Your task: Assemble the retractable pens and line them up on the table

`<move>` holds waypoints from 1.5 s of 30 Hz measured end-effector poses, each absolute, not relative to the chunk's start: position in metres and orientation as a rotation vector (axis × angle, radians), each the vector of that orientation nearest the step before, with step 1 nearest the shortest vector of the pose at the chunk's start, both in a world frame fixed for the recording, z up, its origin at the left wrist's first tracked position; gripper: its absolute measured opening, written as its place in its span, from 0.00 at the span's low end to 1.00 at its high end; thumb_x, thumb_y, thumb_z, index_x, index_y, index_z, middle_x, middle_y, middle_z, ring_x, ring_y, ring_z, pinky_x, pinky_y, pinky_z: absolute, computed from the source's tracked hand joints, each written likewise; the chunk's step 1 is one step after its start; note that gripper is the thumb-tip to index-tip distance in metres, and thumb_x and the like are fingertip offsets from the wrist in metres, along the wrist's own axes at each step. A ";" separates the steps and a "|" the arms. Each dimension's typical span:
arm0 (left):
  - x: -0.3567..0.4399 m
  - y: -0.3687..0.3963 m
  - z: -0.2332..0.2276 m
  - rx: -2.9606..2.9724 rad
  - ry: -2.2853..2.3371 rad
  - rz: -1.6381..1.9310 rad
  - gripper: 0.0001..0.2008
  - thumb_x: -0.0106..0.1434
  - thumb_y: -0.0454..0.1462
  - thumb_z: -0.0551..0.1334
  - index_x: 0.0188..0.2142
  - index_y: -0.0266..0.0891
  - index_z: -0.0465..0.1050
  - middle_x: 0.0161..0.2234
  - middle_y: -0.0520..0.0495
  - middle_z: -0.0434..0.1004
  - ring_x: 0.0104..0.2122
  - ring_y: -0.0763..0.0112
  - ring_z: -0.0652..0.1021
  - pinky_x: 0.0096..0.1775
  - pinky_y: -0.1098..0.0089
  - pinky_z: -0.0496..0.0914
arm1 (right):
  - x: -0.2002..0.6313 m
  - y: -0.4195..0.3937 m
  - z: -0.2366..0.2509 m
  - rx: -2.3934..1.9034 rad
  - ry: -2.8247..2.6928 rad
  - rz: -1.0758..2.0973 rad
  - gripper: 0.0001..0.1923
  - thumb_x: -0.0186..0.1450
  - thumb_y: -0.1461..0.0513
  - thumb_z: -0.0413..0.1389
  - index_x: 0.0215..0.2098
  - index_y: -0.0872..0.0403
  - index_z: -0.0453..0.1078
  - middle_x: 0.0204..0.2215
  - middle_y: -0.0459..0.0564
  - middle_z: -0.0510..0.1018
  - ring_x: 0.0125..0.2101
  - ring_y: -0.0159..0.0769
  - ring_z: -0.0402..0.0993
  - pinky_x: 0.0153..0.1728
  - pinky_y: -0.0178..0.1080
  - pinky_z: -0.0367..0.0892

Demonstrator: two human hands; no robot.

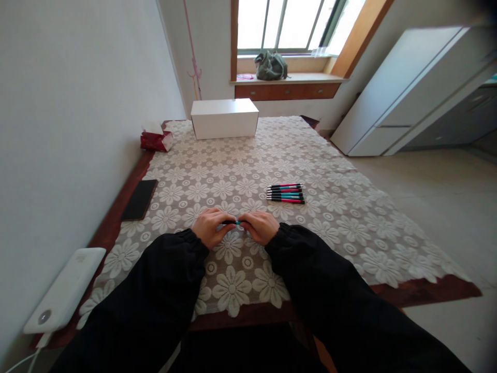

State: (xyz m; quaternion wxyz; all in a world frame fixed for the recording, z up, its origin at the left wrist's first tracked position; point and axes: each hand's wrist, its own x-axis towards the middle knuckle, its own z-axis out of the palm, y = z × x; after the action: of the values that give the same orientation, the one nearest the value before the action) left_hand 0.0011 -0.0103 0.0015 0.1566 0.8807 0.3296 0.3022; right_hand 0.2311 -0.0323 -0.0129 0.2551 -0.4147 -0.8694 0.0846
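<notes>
Black sleeves fill the bottom of the view, one from each lower corner, meeting at two hands near the front edge of the bench; between them sits a slim pen with a teal grip and dark barrel point(234, 223), its long axis running left to right, level, just above the cloth; the left hand point(210, 226) is pinched around the dark end, the right hand point(259, 226) is pinched around the other end, so each hand grasps the same pen and only a short teal and black stretch shows between the fingertips; which end carries the tip I cannot tell.

Beyond the right hand, near but apart, lies a row of five pens with black barrels and pink or teal grips point(285, 193), side by side, all lying left to right like the held one, pale tips to the left.

Under everything spreads a cream lace cloth with a daisy pattern point(349, 228), covering most of the dark red-brown wooden bench point(427, 290); at its left edge lies a flat black phone point(140, 199); nearer, on the left corner, rests a white oblong power bank point(66, 290); at the far end stands a white rectangular box point(224, 118), and left of it a red tissue pack point(156, 139).
</notes>
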 end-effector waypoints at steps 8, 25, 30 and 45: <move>0.002 -0.014 0.006 2.503 1.008 0.884 0.08 0.66 0.42 0.66 0.41 0.44 0.81 0.36 0.48 0.84 0.37 0.64 0.81 0.45 0.61 0.73 | 0.228 -0.035 -0.018 -1.258 -2.380 0.274 0.09 0.72 0.59 0.52 0.48 0.53 0.68 0.31 0.49 0.80 0.31 0.38 0.76 0.32 0.36 0.62; 0.002 -0.015 0.004 2.484 1.021 0.883 0.09 0.66 0.44 0.65 0.41 0.45 0.82 0.35 0.48 0.84 0.37 0.65 0.81 0.46 0.61 0.74 | 0.229 -0.035 -0.014 -1.251 -2.323 0.309 0.08 0.70 0.59 0.56 0.46 0.52 0.67 0.32 0.48 0.79 0.31 0.37 0.76 0.33 0.36 0.63; 0.002 -0.014 0.003 2.484 0.987 0.873 0.08 0.66 0.43 0.66 0.42 0.45 0.82 0.36 0.48 0.83 0.37 0.65 0.81 0.47 0.61 0.74 | 0.229 -0.034 -0.014 -1.163 -2.356 0.254 0.06 0.73 0.60 0.51 0.41 0.51 0.69 0.34 0.49 0.80 0.34 0.36 0.77 0.35 0.35 0.64; 0.000 -0.012 -0.003 2.478 1.013 0.878 0.09 0.65 0.44 0.68 0.42 0.47 0.82 0.34 0.49 0.82 0.35 0.67 0.81 0.48 0.61 0.74 | 0.229 -0.033 -0.018 -1.179 -2.352 0.252 0.07 0.73 0.59 0.51 0.40 0.51 0.70 0.33 0.49 0.81 0.33 0.36 0.77 0.36 0.36 0.64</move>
State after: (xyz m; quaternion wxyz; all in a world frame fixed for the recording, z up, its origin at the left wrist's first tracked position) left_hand 0.0000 -0.0118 -0.0032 0.1614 0.8680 0.3549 0.3074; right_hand 0.2295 -0.0334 -0.0181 0.2467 -0.4322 -0.8624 0.0925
